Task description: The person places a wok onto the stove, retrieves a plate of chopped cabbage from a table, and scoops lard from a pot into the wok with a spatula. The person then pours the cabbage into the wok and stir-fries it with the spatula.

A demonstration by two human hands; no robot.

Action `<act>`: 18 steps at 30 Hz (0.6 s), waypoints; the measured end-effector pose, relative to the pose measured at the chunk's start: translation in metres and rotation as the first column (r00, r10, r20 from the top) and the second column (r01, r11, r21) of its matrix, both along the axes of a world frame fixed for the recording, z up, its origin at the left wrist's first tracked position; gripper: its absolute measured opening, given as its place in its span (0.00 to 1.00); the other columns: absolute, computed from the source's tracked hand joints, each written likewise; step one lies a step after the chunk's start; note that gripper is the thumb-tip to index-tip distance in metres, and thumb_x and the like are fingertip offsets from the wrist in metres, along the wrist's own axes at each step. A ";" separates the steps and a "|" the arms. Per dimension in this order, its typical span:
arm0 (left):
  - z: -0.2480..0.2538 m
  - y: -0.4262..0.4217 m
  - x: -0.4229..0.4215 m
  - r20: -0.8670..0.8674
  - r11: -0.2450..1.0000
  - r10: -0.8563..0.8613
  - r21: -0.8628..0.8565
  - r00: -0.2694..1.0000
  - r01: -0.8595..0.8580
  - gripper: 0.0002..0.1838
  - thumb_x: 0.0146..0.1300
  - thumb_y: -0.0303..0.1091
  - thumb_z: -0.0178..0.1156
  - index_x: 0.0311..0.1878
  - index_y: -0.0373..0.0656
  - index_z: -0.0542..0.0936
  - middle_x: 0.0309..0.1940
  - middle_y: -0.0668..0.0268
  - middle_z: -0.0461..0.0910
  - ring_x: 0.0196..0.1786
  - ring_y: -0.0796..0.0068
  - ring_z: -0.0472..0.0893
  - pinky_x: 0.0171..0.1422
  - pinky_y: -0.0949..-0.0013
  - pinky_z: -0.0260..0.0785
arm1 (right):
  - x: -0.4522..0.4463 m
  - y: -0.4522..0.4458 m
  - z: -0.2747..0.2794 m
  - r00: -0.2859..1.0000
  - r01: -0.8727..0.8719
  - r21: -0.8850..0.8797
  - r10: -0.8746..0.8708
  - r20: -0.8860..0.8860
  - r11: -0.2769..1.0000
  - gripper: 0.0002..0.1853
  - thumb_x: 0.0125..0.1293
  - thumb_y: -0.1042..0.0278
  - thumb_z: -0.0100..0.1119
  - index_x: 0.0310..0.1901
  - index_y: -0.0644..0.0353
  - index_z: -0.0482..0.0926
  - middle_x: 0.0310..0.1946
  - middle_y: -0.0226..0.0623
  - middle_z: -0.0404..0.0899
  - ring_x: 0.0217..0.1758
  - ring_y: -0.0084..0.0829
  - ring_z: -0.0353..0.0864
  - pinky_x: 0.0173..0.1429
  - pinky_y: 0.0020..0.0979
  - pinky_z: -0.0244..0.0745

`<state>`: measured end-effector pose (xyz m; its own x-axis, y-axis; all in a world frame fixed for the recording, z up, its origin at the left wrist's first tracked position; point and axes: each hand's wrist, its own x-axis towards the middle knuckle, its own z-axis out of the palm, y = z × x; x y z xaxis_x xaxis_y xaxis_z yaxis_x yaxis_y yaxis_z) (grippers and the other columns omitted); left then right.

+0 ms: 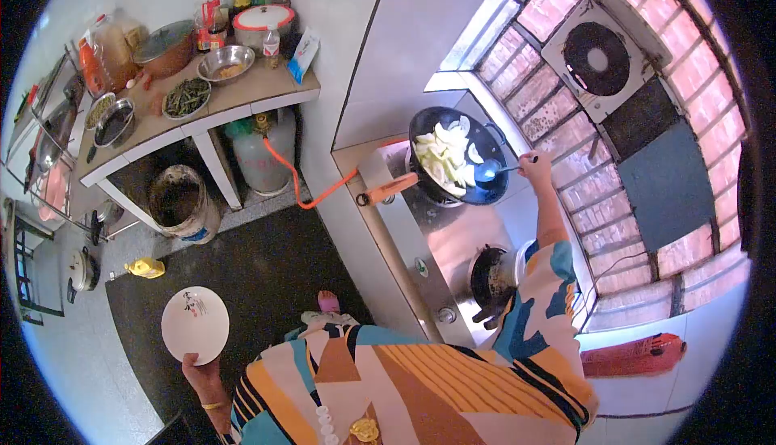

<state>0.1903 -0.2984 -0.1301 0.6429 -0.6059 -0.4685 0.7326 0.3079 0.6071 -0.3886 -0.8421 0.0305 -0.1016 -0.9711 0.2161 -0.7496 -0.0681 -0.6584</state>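
Observation:
My left hand (199, 371) grips the lower rim of a white plate (195, 333) with a dark printed motif, held out over the dark floor mat. Nothing lies on the plate. On the right, my right hand (533, 167) is closed around the handle of a metal spatula (490, 171), whose blade rests inside the black wok (485, 136). Pale green-white vegetable slices (444, 154) fill the left part of the wok. The wok sits on the gas stove (453, 239), its orange-wrapped handle (391, 189) pointing left.
A second burner (490, 274) is nearer my body. On the left counter stand a plate of green vegetables (187, 98), a metal bowl (225, 64), a lidded pot (263, 18) and several bottles. Below are a gas cylinder (271, 158), an orange hose (284, 168) and a bucket (184, 202).

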 end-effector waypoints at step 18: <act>0.010 -0.034 -0.008 0.004 0.980 0.094 0.176 0.996 -0.094 0.29 0.42 0.31 0.49 0.54 0.39 0.63 0.46 0.58 0.70 0.46 0.61 0.74 0.42 0.61 0.73 | -0.006 0.015 0.058 0.911 -0.245 0.091 0.197 0.363 0.965 0.13 0.46 0.77 0.53 0.36 0.67 0.74 0.30 0.39 0.75 0.34 0.28 0.77 0.44 0.25 0.75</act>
<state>0.1825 -0.3328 -0.1205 0.6908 -0.4510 -0.5652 0.7082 0.2645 0.6545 -0.3942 -0.8274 0.0890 0.0738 -0.9944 0.0755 -0.4473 -0.1007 -0.8887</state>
